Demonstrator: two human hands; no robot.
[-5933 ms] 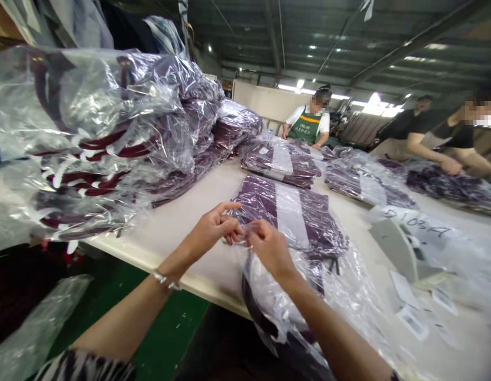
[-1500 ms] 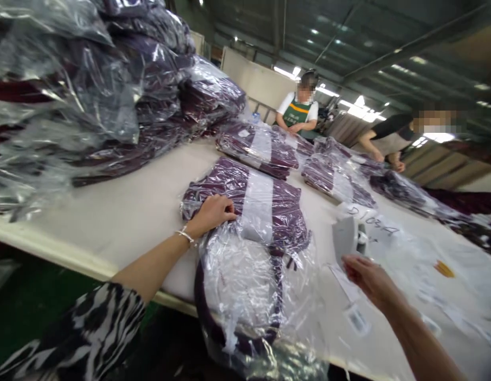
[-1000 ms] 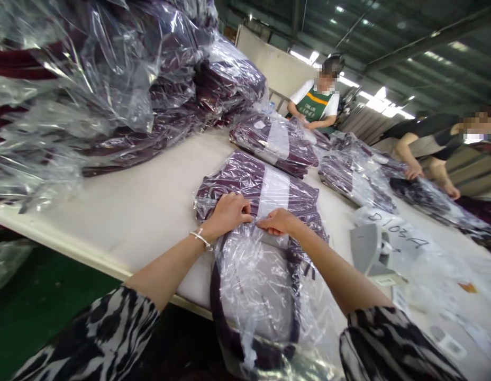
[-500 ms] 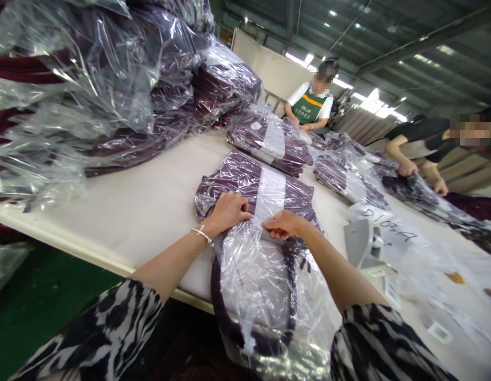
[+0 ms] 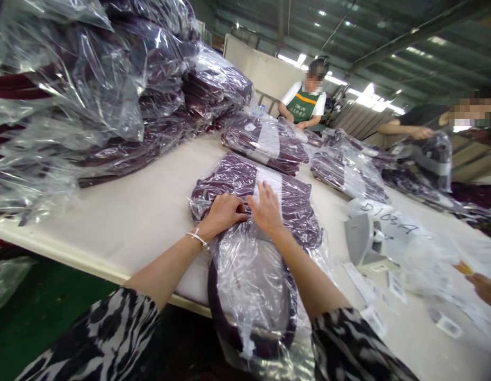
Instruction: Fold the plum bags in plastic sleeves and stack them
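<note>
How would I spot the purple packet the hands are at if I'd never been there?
Find the big pale table, then look right of the tall bagged heap. Pick the purple packet nearest the front edge, a white band across it. Unlike the packets behind, it has the left hand at its near side, the right hand over it and a dark loop under clear plastic.

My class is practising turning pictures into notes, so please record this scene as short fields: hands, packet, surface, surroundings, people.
Left hand: fingers curled at the near edge of the purple packet; grip unclear
Right hand: fingers spread over the white band; contact unclear
Packet contents: folded purple cloth in clear plastic
Surface: pale table
Wearer's left: heap of wrapped packets
Wearer's right: grey device, beside plastic marked D103A
Across the table: person in green apron
</note>
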